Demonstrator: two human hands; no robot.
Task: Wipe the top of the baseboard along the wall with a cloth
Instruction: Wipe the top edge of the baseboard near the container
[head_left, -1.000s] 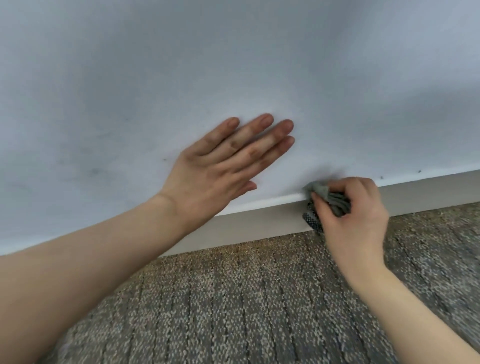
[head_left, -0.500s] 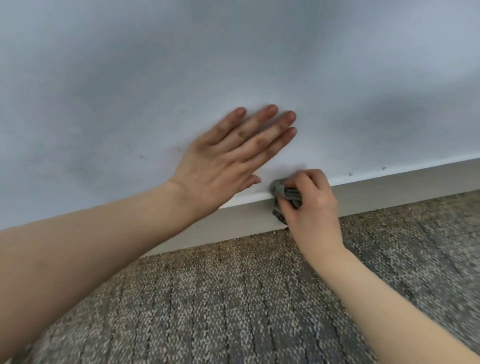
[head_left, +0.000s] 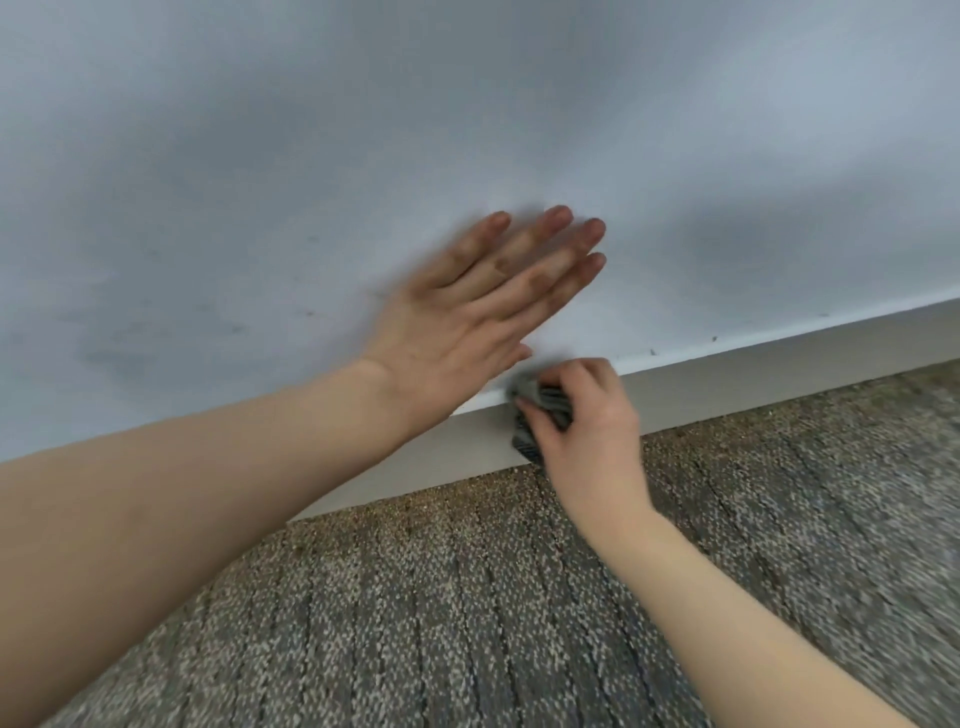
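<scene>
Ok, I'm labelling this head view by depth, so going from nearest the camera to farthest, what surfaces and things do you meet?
Carpet → baseboard, where the right hand presses the grey cloth at its top edge → wall, with the left hand spread flat on it.

Matt smooth wall (head_left: 311, 130) and baseboard (head_left: 753, 374), crumpled grey woven cloth (head_left: 545, 402), rough looped carpet (head_left: 467, 623).

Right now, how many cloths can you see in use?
1. The grey cloth is bunched in the right hand, pressed on the baseboard top edge. The left hand lies flat on the wall, holding nothing. Part of the cloth is hidden by fingers.
</scene>
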